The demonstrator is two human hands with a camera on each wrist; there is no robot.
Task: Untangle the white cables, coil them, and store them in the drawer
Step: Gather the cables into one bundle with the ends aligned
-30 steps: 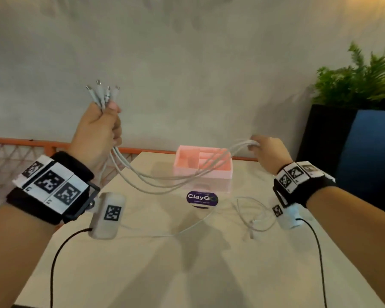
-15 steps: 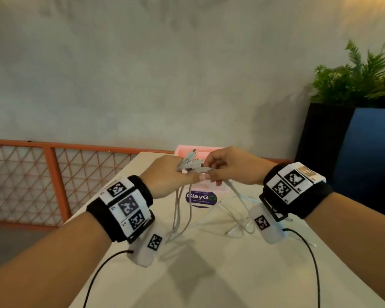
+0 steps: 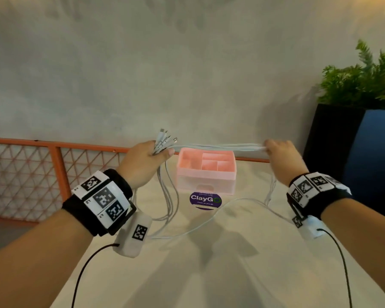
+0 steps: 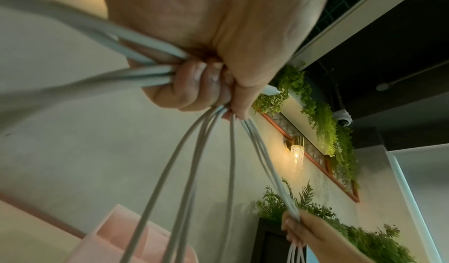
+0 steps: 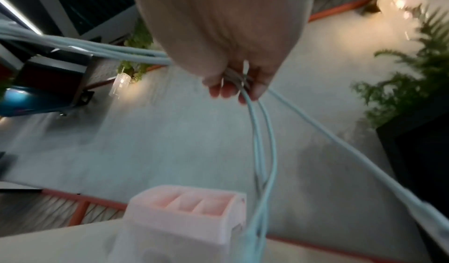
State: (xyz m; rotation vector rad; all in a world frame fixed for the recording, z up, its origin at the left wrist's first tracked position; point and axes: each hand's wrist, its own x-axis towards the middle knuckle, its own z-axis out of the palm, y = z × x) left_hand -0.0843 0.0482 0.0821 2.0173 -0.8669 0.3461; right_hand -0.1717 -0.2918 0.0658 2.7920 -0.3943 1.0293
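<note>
Several white cables (image 3: pixel 218 146) stretch taut between my two hands above the pink drawer organiser (image 3: pixel 206 174). My left hand (image 3: pixel 142 161) grips the bundle near its plug ends (image 3: pixel 166 136), which stick up above the fist; in the left wrist view the fingers (image 4: pixel 192 86) curl round the cables (image 4: pixel 228 152). My right hand (image 3: pixel 280 156) pinches the same strands further along, fingers (image 5: pixel 230 90) closed on the cables (image 5: pixel 262 132). Slack loops (image 3: pixel 171 196) hang from the left hand to the table, and more cable (image 3: pixel 242 201) trails below the right hand.
The organiser's front drawer (image 3: pixel 206 186) is closed, with a purple sticker (image 3: pixel 205 200) on the beige table (image 3: pixel 209 274) in front of it. An orange mesh railing (image 3: pixel 31 174) runs behind on the left. A black planter with ferns (image 3: pixel 353 96) stands at the right.
Half a second ago both hands met at the bundle in front of the organiser. The right hand has slid out to the right along the cables, pulling them taut; the left hand has risen slightly.
</note>
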